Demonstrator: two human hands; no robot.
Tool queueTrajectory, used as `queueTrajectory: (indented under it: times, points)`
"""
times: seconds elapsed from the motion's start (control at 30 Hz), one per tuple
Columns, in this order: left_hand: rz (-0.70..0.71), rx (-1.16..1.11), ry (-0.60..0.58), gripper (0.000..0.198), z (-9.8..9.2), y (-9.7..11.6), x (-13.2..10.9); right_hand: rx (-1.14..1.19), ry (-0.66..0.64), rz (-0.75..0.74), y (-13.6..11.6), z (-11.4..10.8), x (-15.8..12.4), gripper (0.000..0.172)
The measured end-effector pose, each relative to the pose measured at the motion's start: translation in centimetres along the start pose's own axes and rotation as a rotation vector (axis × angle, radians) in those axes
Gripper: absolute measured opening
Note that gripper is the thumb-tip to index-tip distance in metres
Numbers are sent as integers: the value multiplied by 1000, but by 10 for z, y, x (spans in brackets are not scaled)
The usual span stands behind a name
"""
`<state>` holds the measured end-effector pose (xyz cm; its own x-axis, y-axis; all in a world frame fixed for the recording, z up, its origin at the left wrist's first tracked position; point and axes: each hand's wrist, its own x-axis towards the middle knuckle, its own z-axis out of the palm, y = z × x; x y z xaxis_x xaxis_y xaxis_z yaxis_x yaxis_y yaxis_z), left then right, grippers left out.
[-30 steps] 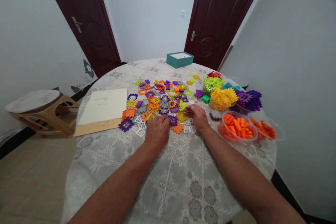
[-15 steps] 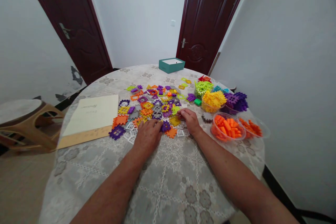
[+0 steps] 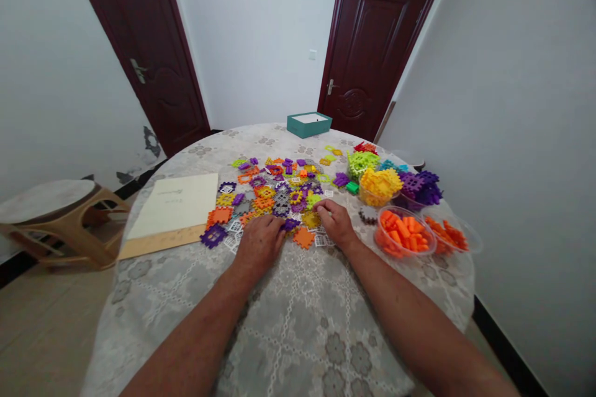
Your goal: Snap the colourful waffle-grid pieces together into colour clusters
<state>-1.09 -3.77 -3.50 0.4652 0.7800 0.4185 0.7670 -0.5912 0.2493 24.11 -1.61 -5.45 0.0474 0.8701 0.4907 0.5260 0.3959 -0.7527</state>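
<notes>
A spread of coloured plastic interlocking building tiles, several of them notched squares, lies in front of me. My left hand (image 3: pixel 261 239) pinches a purple notched tile (image 3: pixel 290 224) between thumb and fingers at the near side of the spread. That tile looks tilted. To the right, my right hand (image 3: pixel 336 221) has its thumb and fingertips together, and whatever is between them is too small to make out. Just left of those fingertips lie a dark yellow tile (image 3: pixel 310 219) and a lime tile (image 3: pixel 313 200). An orange tile (image 3: pixel 304 237) rests between the hands, nearer me.
Clear tubs of orange pieces (image 3: pixel 404 231), yellow pieces (image 3: pixel 380 185), lime pieces (image 3: pixel 363 163) and purple pieces (image 3: pixel 419 186) stand on the right. A cream-coloured board (image 3: pixel 173 208) lies at the left. A teal box (image 3: pixel 309 126) sits at the table's far edge. A stool (image 3: pixel 51 223) stands left.
The view has tipped up a little, so everything sits lower. In my left hand the purple tile has turned from facing me to nearly edge-on. My right hand stays close to the yellow tile.
</notes>
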Motion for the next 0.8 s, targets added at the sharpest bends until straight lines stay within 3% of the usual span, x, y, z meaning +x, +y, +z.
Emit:
queueTrajectory:
  times: [0.3, 0.47, 0.6, 0.8]
  points:
    - [-2, -86, 50, 14, 0, -2, 0, -173, -99, -308, -18, 8, -5, 22]
    - [19, -217, 178, 15, 1, -4, -1, -194, -139, -418, -27, 11, -8, 26]
    - [-52, -313, 253, 19, -6, -1, 0, -143, -126, -421, -36, 11, -11, 31]
    - [-246, -461, 230, 22, -14, 3, 2, -45, -124, -239, -46, 12, -16, 31]
